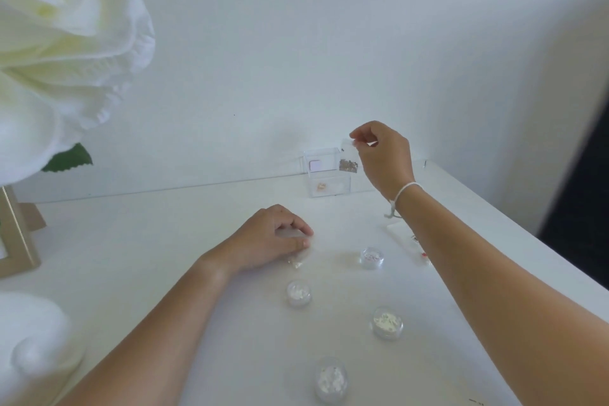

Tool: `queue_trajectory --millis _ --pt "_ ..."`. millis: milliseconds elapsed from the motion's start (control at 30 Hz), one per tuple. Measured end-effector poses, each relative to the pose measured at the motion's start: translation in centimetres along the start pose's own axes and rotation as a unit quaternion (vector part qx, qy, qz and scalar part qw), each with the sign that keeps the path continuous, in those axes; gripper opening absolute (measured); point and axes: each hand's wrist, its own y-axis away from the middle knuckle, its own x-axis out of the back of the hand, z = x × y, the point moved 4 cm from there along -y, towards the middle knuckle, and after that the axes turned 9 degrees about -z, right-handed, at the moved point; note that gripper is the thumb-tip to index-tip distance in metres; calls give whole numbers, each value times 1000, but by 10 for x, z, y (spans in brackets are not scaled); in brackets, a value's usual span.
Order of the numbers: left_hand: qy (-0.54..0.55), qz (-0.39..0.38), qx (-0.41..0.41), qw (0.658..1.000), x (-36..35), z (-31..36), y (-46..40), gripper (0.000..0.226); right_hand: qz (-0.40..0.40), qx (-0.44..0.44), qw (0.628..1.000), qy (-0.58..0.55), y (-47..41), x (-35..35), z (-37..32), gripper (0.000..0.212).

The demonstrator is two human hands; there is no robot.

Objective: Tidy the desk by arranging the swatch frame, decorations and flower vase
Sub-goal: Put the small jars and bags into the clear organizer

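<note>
My right hand [384, 156] pinches the top of a small clear bag [348, 158] with dark bits in its bottom, held just above a clear plastic organizer box [324, 175] at the back of the white desk [164, 241]. My left hand [275, 237] rests on the desk, fingers closed on another small clear packet [295, 259]. Several small round clear jars of pale flakes stand near me: one [371, 257], another [299, 293], a third [386, 322]. A big white artificial flower [62, 26] fills the upper left. A gold frame [18, 234] stands at the left edge.
A flat white card with small red bits [417, 239] lies under my right forearm. A white rounded object [33, 339] sits at the lower left. The desk meets a white wall at the back, and its right edge drops to a dark floor [580, 208].
</note>
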Motion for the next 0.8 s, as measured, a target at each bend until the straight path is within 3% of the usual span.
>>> queue_trajectory --millis 267,467,633,800 --pt "1 22 -41 999 1 -3 -1 16 -36 -11 996 86 -41 -28 8 28" --pt "92 29 -30 995 1 -8 -2 19 -90 -21 985 147 -42 -42 18 31" --pt "164 48 -40 985 3 -5 -1 9 -136 -31 965 223 -35 -48 21 35" --pt "192 69 -45 978 5 -3 1 9 -124 -21 964 233 -21 -34 16 33"
